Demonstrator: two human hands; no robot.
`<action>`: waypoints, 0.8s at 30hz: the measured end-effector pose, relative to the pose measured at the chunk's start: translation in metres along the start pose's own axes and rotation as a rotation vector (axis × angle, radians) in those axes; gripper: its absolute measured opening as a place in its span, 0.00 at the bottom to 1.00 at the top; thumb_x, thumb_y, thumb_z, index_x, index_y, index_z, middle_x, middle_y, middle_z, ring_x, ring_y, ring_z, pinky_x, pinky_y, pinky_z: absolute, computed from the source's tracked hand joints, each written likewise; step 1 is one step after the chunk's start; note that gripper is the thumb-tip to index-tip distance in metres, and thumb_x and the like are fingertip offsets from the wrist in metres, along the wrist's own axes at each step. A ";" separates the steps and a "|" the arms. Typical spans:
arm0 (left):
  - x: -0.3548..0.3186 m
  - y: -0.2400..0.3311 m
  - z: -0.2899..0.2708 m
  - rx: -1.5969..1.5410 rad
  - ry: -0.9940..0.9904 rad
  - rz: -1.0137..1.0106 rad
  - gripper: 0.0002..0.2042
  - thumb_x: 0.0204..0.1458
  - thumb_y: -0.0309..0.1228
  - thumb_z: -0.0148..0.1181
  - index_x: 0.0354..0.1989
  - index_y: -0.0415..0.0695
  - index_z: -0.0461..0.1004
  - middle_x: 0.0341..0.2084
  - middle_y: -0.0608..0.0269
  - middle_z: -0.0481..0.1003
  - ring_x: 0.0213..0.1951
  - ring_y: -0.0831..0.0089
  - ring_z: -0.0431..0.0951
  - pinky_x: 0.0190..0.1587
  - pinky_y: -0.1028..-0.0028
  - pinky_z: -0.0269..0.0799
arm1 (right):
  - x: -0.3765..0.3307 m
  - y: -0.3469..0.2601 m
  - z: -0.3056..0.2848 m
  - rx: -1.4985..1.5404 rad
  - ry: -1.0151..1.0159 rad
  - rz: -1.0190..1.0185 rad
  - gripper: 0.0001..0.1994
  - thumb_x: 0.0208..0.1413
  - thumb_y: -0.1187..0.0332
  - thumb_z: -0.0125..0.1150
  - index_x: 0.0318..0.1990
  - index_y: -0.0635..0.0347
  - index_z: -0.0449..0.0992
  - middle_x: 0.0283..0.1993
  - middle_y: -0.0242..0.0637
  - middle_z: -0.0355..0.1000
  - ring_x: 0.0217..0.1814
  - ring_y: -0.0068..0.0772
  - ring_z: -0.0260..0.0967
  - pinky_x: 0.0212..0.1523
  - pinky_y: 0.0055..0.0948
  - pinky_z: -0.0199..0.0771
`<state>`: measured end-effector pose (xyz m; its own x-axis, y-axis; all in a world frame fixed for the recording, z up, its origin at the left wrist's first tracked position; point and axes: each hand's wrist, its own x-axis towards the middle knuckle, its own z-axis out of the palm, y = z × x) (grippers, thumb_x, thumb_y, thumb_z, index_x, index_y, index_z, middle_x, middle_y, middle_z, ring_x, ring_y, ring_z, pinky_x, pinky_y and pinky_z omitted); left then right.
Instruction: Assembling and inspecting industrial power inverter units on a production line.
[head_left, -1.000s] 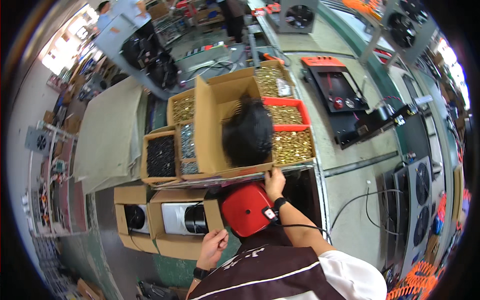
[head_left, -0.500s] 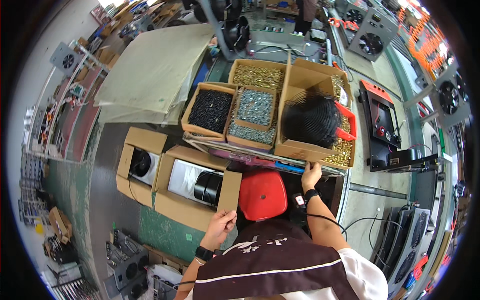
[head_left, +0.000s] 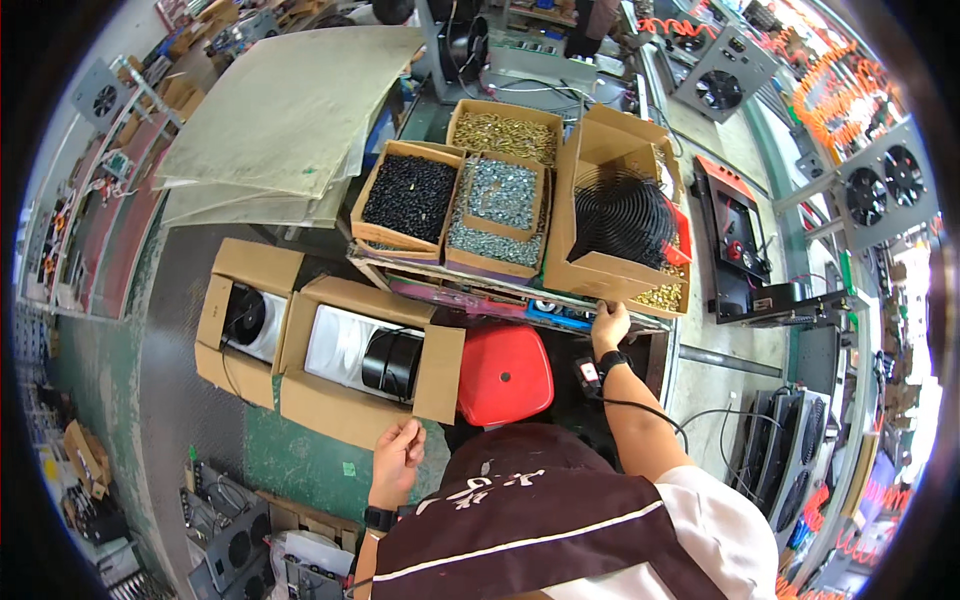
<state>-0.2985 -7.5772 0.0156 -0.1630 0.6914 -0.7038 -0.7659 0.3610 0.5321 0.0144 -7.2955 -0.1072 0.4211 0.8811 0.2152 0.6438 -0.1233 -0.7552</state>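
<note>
My right hand [head_left: 610,328] is closed round the front edge of the metal rack [head_left: 465,285] that bears the boxes of fasteners. Just above it stands a carton [head_left: 600,272] with black wire fan guards [head_left: 620,215] stacked inside. My left hand [head_left: 398,455] has its fingers curled together, thumb against them, by the lower edge of a carton flap [head_left: 437,380]. Whether anything small is between those fingers cannot be made out. That flap belongs to an open carton [head_left: 330,408] holding a black cylindrical fan motor [head_left: 390,362] and white packing.
A red stool [head_left: 505,375] stands between my arms. Black screws [head_left: 408,198], silver screws [head_left: 503,190] and brass-coloured fasteners [head_left: 500,135] fill boxes on the rack. Another open carton [head_left: 245,350] is at the left. A black cable [head_left: 650,405] crosses near my right forearm.
The whole view has shifted, moving the scene leftward. My left hand has moved left along the carton flap's lower edge. My right hand stays at the rack's edge.
</note>
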 end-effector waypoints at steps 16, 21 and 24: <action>0.048 0.014 0.042 0.422 -0.269 0.004 0.03 0.50 0.26 0.55 0.29 0.39 0.71 0.17 0.68 0.68 0.14 0.85 0.61 0.15 0.85 0.50 | -0.108 -0.082 -0.108 0.660 -0.553 0.478 0.06 0.48 0.72 0.56 0.29 0.65 0.75 0.24 0.33 0.71 0.21 0.23 0.66 0.24 0.21 0.68; 0.062 0.008 0.084 0.568 -0.499 -0.105 0.06 0.52 0.27 0.52 0.32 0.37 0.71 0.18 0.68 0.67 0.14 0.85 0.61 0.14 0.84 0.49 | -0.144 -0.139 -0.136 0.610 -0.751 0.282 0.07 0.47 0.70 0.59 0.32 0.64 0.75 0.27 0.32 0.73 0.27 0.21 0.69 0.29 0.22 0.70; 0.065 0.006 0.107 0.623 -0.631 -0.201 0.09 0.56 0.33 0.49 0.36 0.39 0.69 0.22 0.68 0.67 0.15 0.84 0.60 0.15 0.84 0.50 | -0.153 -0.145 -0.148 0.571 -0.633 0.036 0.07 0.46 0.70 0.58 0.31 0.64 0.75 0.26 0.35 0.73 0.27 0.22 0.69 0.29 0.23 0.69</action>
<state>-0.2477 -7.4630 0.0231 0.4487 0.7269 -0.5199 -0.2380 0.6580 0.7144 -0.0491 -7.4801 0.0611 -0.1110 0.9911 -0.0733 0.1448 -0.0568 -0.9878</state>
